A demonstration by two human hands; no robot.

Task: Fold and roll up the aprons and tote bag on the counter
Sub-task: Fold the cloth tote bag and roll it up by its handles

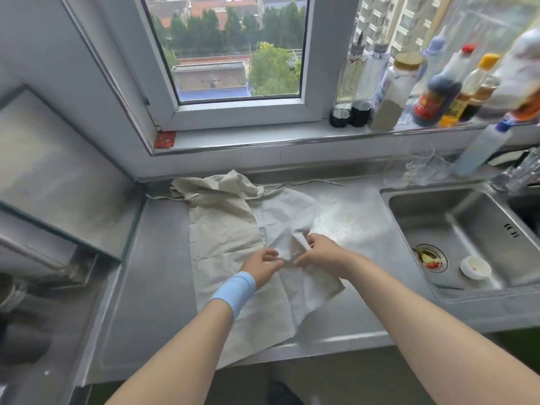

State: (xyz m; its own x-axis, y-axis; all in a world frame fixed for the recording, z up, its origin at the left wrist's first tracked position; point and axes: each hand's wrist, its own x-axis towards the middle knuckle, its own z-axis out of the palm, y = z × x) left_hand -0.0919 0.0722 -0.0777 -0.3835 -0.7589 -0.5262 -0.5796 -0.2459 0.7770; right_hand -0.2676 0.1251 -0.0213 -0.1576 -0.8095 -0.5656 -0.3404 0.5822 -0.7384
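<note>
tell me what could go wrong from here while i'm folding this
1. The left hand and right hand pinch only a bunched part of the white cloth, so the fold may come out crooked.
2. The beige apron beneath overhangs the front edge of the counter and could slip off if dragged.

Bare counter (152,287) left; sink (467,229) blocks right.

A light blue wristband (235,290) wraps the left wrist.
</note>
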